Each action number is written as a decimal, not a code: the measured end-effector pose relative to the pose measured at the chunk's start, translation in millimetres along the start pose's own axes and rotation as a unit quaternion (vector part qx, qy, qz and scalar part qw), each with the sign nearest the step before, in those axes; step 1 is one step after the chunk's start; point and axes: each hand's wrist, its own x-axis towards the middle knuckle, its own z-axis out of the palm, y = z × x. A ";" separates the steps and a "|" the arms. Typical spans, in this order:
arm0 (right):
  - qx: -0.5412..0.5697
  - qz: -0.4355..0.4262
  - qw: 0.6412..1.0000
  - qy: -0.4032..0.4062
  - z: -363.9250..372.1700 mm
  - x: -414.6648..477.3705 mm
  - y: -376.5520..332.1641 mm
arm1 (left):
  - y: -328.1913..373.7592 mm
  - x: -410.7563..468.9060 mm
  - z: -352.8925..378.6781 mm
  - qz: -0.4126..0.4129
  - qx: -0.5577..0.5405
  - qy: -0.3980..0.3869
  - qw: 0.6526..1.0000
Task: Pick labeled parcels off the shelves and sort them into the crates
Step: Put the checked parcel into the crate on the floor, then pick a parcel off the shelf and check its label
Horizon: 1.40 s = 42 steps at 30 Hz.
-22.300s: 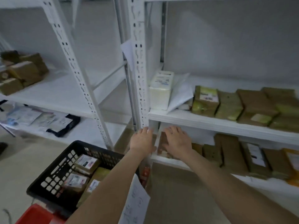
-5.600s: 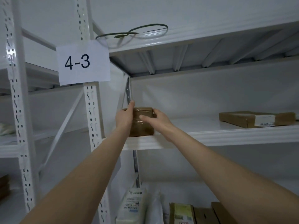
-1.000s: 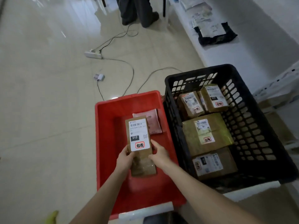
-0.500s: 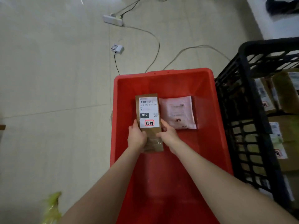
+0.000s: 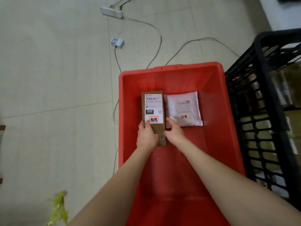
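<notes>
A brown cardboard parcel [image 5: 153, 110] with a white label marked 010 lies lengthwise inside the red crate [image 5: 218, 121], low near its floor. My left hand [image 5: 146, 136] grips the parcel's near left edge, thumb on the label. My right hand [image 5: 174, 132] holds its near right edge. A white padded mailer [image 5: 183, 110] lies flat on the crate floor, touching the parcel's right side. The black crate [image 5: 268, 111] stands to the right with several parcels dimly visible through its lattice wall.
A white power strip [image 5: 111, 11] and a small charger [image 5: 117, 42] lie on the tiled floor beyond the red crate, with cables trailing toward the crates. Something yellow-green [image 5: 57, 207] sits at the lower left. A white shelf corner shows at the top right.
Both hands have lowered the brown parcel deeper into the red crate, beside the white mailer. The view has tilted down and closer to the crate.
</notes>
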 end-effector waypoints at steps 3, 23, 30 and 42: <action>-0.075 -0.016 0.996 0.035 -23.4 -30.6 -9.0 | 16.8 -26.4 -12.9 0.042 0.068 -0.001 0.997; -0.231 -0.004 0.898 0.374 -284.1 -342.5 -9.2 | 304.4 -277.9 -44.2 0.517 0.382 0.045 0.765; -0.209 0.065 0.844 0.491 -355.6 -490.3 72.3 | 365.8 -432.4 28.8 0.635 0.393 0.032 0.664; -0.207 0.122 0.756 0.609 -408.3 -747.3 196.1 | 389.5 -707.9 115.4 0.759 0.356 0.054 0.543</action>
